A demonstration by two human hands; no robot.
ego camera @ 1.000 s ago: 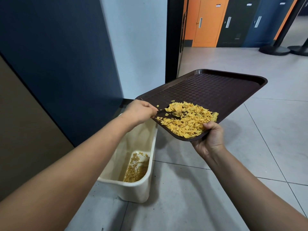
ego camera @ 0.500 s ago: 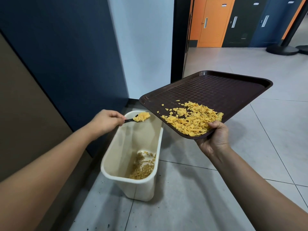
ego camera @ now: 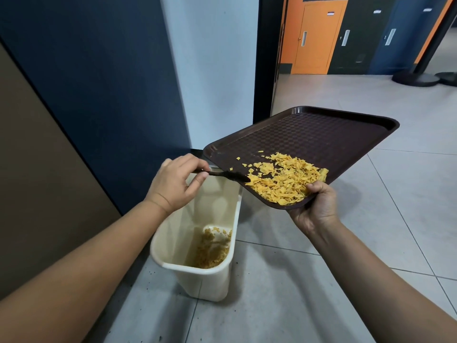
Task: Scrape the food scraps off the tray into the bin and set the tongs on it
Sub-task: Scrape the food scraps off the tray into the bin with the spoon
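Looking down from my head cam: the cream plastic bin (ego camera: 197, 276) sits on the grey tiled floor (ego camera: 309, 280) right against the dark blue wall panel (ego camera: 99, 82), and there's a heap of yellow-brown scraps (ego camera: 210, 251) at the bottom of it. It's a tall, narrow rectangular tub with rounded corners, smooth inside.

The brown tray (ego camera: 321, 134) is tilted, its low corner out over the bin's far end. It's got that woven, waffle-ish texture and a raised lip. A pile of thin, flaky yellow food scraps (ego camera: 284, 181) is bunched at the near edge, with a few stray crumbs further up.

My right hand (ego camera: 319, 204) grips that near corner from underneath, thumb curled over the rim beside the pile. My left hand (ego camera: 175, 181) pinches the black tongs (ego camera: 227, 175) between thumb and fingers, tip touching the left edge of the pile.
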